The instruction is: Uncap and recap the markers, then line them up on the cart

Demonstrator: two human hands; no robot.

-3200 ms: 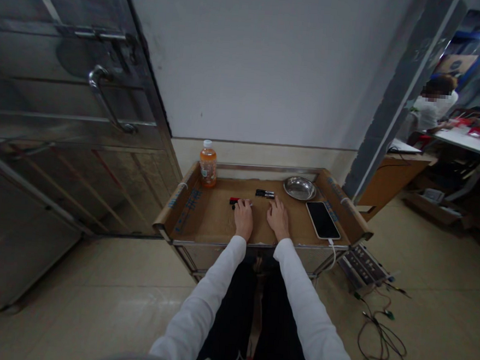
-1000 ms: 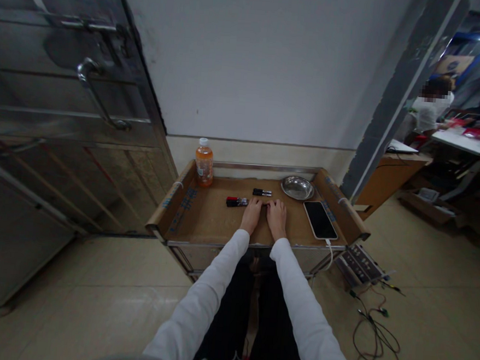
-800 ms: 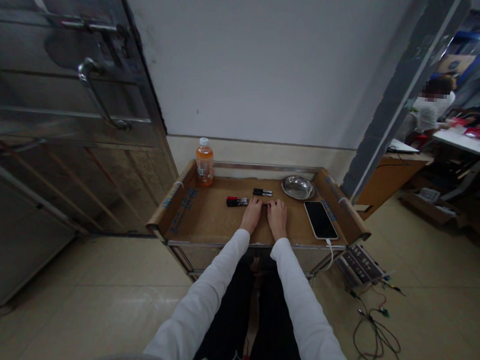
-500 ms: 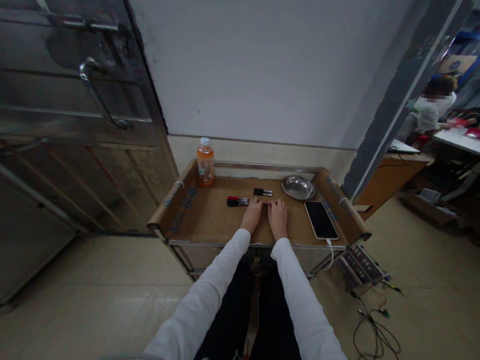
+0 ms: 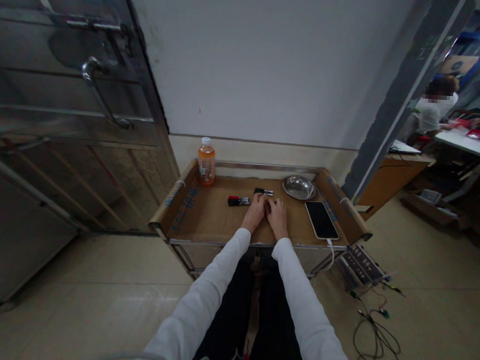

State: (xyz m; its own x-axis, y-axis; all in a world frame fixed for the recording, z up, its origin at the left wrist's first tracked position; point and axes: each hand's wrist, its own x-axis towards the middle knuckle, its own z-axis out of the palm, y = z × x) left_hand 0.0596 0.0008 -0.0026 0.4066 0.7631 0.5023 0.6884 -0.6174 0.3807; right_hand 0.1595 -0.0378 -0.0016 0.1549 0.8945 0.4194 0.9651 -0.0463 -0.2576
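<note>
My left hand point(image 5: 255, 212) and my right hand point(image 5: 277, 214) are close together over the middle of the cardboard-lined cart top point(image 5: 212, 224). Their fingers are bent and closed, and the fingertips meet; whatever lies between them is hidden. Just left of my left hand are red and black markers point(image 5: 237, 201), side by side. Beyond my fingertips lie black markers point(image 5: 262, 192) with light, shiny ends. A round metal dish point(image 5: 299, 188) stands to the far right of my hands.
A bottle of orange drink point(image 5: 206, 162) stands at the cart's back left. A phone point(image 5: 321, 220) with a white cable lies on the right. Cables point(image 5: 377, 337) and an electrical box point(image 5: 361, 268) are on the floor. A person point(image 5: 432, 108) sits in the right background.
My left hand has shifted slightly forward and right, so the fingertips of both hands are now closer together. The markers, dish, phone and bottle stay in place.
</note>
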